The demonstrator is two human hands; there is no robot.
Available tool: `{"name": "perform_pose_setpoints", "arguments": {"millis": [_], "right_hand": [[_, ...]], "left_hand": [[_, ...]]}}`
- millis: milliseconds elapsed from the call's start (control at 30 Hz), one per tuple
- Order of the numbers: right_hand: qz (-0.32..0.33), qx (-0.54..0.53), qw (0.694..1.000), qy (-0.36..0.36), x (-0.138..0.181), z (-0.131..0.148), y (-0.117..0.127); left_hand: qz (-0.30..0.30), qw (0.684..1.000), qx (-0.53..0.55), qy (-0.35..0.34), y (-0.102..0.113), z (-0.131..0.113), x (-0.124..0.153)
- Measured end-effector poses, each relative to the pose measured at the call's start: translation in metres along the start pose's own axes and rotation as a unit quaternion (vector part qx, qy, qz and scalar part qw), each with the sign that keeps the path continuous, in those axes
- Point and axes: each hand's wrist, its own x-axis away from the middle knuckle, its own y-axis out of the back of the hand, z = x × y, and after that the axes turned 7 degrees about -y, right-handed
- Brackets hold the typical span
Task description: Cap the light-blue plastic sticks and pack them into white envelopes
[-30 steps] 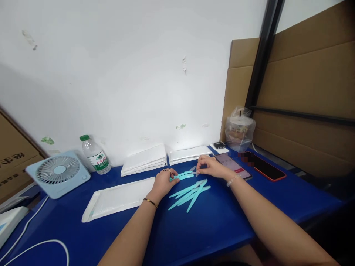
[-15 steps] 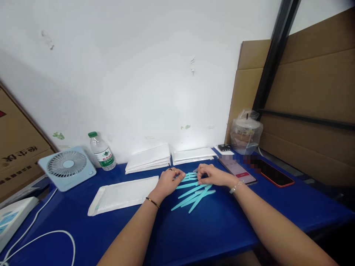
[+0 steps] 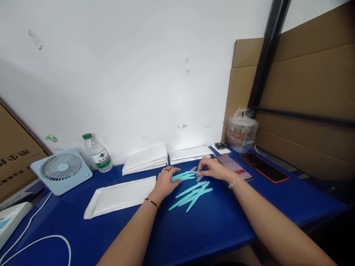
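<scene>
The person is gathering thin teal plastic sticks on the blue table (image 3: 210, 229) — the work looks to be at the collecting-and-aligning stage. The left hand (image 3: 165, 181) rests on the table with its fingers curled onto the near end of a small bundle of teal sticks (image 3: 183, 176), and the right hand (image 3: 213, 169) pinches the other end of that bundle, thumb and fingers closed together on it. Just in front of both hands lies a loose fan of teal sticks (image 3: 191, 195), untouched and crossing one another.

By the look of it, the next move calls for squaring the held ends so the bundle sits even, then drawing another stick from the fan without scattering the rest. A white padded mailer (image 3: 119, 197) lies flat just left of the left hand, its open end hard to make out.

How many sticks the hands hold cannot be told — the fingers cover the ends. The small pale tips near the right fingertips are too small to identify. The smartphone (image 3: 235, 167) beside the right wrist is partly blurred, and the far stacked mailers (image 3: 145, 158) cannot be counted.
</scene>
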Motion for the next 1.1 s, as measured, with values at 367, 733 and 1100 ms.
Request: {"name": "perform_pose_setpoints", "arguments": {"millis": [367, 733, 1100], "right_hand": [[0.091, 0.025, 0.995, 0.029, 0.002, 0.005, -0.008], [-0.013, -0.011, 1.0, 0.0, -0.004, -0.001, -0.005], [0.203, -0.03, 0.979, 0.022, 0.01, 0.003, 0.013]], "left_hand": [[-0.009, 1.0, 0.02, -0.02, 0.003, -0.012, 0.003], [0.018, 1.0, -0.013, 0.015, 0.005, -0.007, -0.001], [-0.006, 1.0, 0.0, 0.002, 0.005, -0.013, 0.004]]}}
